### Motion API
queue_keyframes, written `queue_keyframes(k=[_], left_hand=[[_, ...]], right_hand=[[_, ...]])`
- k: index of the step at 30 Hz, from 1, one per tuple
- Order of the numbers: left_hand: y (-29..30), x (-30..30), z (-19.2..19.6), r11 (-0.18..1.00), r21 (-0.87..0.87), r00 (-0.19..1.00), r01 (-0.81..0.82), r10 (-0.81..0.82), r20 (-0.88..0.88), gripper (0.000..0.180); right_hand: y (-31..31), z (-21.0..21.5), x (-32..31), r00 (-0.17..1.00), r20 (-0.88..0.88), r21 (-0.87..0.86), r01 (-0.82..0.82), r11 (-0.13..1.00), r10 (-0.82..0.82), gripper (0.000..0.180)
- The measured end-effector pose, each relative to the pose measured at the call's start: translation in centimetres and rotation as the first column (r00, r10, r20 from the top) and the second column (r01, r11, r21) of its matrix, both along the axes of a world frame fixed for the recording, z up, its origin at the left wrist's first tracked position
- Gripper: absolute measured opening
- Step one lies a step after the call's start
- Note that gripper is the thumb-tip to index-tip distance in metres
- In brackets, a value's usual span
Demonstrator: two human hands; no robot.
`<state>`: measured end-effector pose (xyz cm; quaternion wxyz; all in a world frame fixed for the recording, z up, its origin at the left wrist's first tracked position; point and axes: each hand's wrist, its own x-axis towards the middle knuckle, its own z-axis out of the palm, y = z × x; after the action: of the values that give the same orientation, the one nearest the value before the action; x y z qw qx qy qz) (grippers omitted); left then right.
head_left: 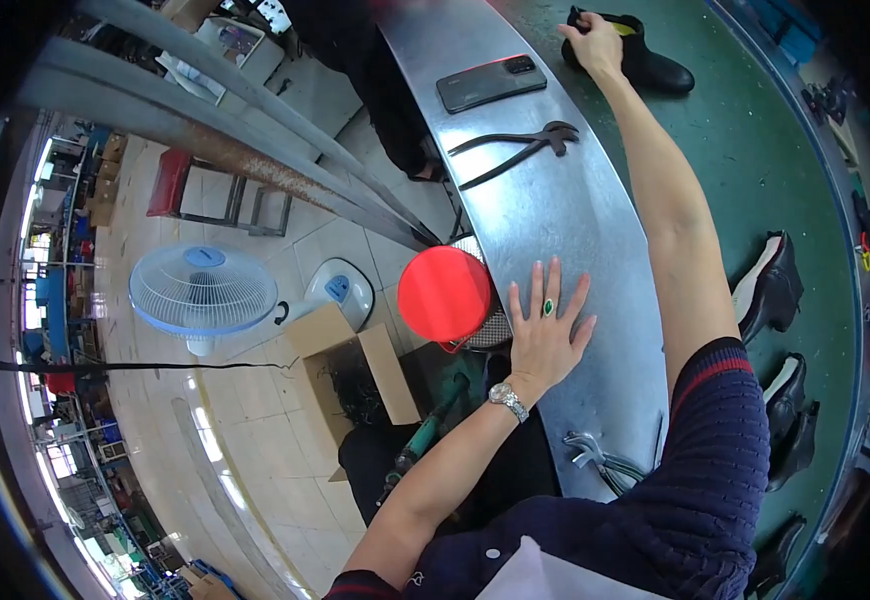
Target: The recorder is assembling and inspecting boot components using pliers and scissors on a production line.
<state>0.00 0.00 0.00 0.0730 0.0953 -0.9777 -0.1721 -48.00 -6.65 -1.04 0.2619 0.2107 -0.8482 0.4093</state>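
The right hand (595,40) grasps a black ankle boot (640,58), hiding its opening, at the bench's (555,215) far edge, while the left hand (547,330) lies flat and released.

Your bench has a curved steel edge strip (555,215) beside a green conveyor belt (755,150). On the steel lie a dark smartphone (490,82), black lasting pincers (520,148) past it, and grey metal pliers (600,462) at your near end; your left hand (547,330) rests flat between them. On the green belt sit a black ankle boot (640,55), touched by your right hand (595,42), and more black shoes (780,345) along the right.
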Motion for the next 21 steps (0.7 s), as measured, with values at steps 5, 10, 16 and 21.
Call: queue_keyframes(k=[5, 10, 16, 21], left_hand=[[-0.8, -1.0, -0.1, 1.000, 0.017, 0.996, -0.002, 0.004, -0.087, 0.059], [0.0, -0.2, -1.2, 1.000, 0.013, 0.990, 0.023, -0.021, -0.138, 0.059], [-2.4, 2.2, 3.4, 0.958, 0.224, 0.963, 0.180, -0.218, 0.159, 0.096], [1.5, 11.3, 16.6, 0.240, 0.842, 0.850, 0.483, -0.361, -0.384, 0.126]], right_hand=[[7.2, 6.4, 5.7, 0.997, 0.073, 0.005, -0.014, 1.000, 0.013, 0.035], [19.0, 13.6, 12.3, 0.934, 0.348, -0.230, -0.001, 0.973, 0.083, 0.029], [23.3, 27.4, 29.8, 0.739, 0.440, -0.305, -0.411, 0.859, 0.510, 0.018], [24.4, 31.2, 42.8, 0.388, 0.565, -0.520, -0.519, 0.679, 0.729, 0.021]])
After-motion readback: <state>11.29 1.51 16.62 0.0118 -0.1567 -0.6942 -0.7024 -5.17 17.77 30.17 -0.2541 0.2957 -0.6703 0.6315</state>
